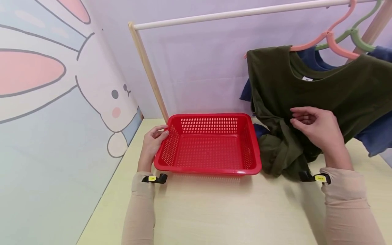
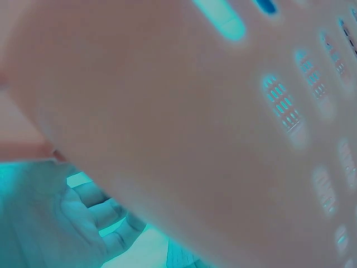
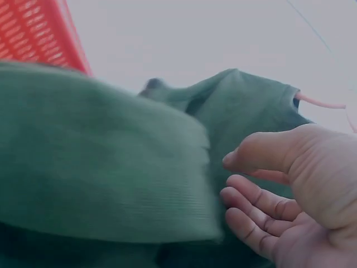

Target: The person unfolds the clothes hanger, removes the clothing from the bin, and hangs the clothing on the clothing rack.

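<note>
My left hand (image 1: 152,141) holds the left rim of an empty red plastic basket (image 1: 208,170), thumb and fingertips at its back left corner. In the left wrist view, the basket's slotted wall (image 2: 184,123) fills most of the picture, with the left hand (image 2: 72,218) partly behind it. My right hand (image 1: 321,127) is in front of a dark green T-shirt (image 1: 330,88) on a pink hanger (image 1: 327,39). Loosely curved fingers with nothing between them show on the right hand (image 3: 273,195). Beside them, a blurred fold of the green shirt (image 3: 106,162) hangs.
A white rail (image 1: 226,14) on wooden posts (image 1: 150,71) spans the back. Behind the green shirt hangs a navy garment (image 1: 378,132), with a green hanger (image 1: 359,39) there. The shirt's bunched lower part (image 1: 275,154) lies beside the basket on the pale table (image 1: 220,211). A rabbit-painted wall (image 1: 61,153) stands left.
</note>
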`<state>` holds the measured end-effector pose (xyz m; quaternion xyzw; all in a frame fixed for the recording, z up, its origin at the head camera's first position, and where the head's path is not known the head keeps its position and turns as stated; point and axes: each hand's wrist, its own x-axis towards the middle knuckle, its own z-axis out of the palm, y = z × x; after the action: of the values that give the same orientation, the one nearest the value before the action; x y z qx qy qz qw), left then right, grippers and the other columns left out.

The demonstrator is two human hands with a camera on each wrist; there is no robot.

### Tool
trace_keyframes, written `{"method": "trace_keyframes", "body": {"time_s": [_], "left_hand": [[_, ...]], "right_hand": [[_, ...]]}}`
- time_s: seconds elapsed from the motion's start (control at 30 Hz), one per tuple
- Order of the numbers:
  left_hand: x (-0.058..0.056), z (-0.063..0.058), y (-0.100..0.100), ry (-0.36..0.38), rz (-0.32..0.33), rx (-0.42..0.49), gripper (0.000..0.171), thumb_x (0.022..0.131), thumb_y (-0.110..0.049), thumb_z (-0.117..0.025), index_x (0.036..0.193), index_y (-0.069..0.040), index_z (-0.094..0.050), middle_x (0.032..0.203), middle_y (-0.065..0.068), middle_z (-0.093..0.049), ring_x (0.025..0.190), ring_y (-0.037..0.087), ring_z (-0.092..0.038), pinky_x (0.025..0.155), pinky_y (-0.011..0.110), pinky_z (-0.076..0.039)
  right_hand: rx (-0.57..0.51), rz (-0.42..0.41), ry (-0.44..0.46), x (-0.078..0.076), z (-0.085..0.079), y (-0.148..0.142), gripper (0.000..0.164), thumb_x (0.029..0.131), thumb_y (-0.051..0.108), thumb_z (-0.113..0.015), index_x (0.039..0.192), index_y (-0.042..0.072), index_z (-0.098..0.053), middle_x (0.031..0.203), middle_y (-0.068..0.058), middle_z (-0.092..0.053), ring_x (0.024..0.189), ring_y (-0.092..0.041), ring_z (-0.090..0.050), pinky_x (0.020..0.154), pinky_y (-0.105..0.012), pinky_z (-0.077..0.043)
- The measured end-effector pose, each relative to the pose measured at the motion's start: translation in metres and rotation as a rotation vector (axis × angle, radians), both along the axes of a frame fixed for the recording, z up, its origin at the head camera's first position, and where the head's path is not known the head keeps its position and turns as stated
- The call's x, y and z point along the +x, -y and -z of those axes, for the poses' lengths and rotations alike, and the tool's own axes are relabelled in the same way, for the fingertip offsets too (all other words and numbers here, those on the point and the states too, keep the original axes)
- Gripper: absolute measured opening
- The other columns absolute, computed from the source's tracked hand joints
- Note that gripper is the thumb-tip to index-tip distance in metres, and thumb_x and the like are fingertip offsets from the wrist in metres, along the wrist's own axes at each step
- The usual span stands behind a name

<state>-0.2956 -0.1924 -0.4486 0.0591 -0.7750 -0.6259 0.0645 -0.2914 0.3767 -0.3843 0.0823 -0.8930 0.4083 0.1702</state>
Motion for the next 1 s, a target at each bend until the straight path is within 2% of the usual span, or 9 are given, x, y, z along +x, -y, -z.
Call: {"method": "trace_keyframes", "body": {"time_s": [0.1, 0.47, 0.73, 1.0], "left_hand": [[0.001, -0.001, 0.0, -0.002, 0.002, -0.001, 0.046, 0.108, -0.037, -0.075, 0.151, -0.023, -0.068, 0.141, 0.015, -0.07, 0.121, 0.032, -0.073, 0.091, 0.034, -0.067], [0.002, -0.001, -0.001, -0.004, -0.002, -0.008, 0.045, 0.108, -0.037, -0.075, 0.151, -0.023, -0.068, 0.142, 0.015, -0.07, 0.121, 0.031, -0.073, 0.091, 0.034, -0.067], [0.001, -0.003, -0.001, -0.004, 0.0, -0.009, 0.045, 0.109, -0.035, -0.074, 0.151, -0.022, -0.068, 0.142, 0.016, -0.07, 0.121, 0.032, -0.073, 0.09, 0.033, -0.067], [0.003, -0.003, -0.002, -0.006, -0.003, -0.021, 0.046, 0.108, -0.037, -0.075, 0.151, -0.023, -0.068, 0.143, 0.014, -0.07, 0.124, 0.033, -0.073, 0.093, 0.036, -0.066]], "right_hand": [[-0.045, -0.011, -0.029, 0.004, -0.005, 0.0, 0.037, 0.102, 0.014, -0.084, 0.137, 0.006, -0.077, 0.099, 0.038, -0.066, 0.087, 0.017, -0.065, 0.075, -0.002, -0.051], [-0.07, -0.011, -0.058, 0.009, -0.009, 0.003, 0.034, 0.104, 0.015, -0.081, 0.136, 0.003, -0.076, 0.1, 0.037, -0.067, 0.087, 0.016, -0.066, 0.077, -0.001, -0.05], [-0.16, -0.027, -0.089, 0.009, -0.012, 0.004, 0.035, 0.101, 0.009, -0.082, 0.134, -0.002, -0.076, 0.101, 0.031, -0.072, 0.088, 0.013, -0.07, 0.079, -0.002, -0.052], [-0.19, -0.032, -0.091, 0.01, -0.012, 0.005, 0.036, 0.101, 0.008, -0.082, 0.135, -0.003, -0.075, 0.103, 0.03, -0.073, 0.089, 0.012, -0.071, 0.079, -0.003, -0.053]]}}
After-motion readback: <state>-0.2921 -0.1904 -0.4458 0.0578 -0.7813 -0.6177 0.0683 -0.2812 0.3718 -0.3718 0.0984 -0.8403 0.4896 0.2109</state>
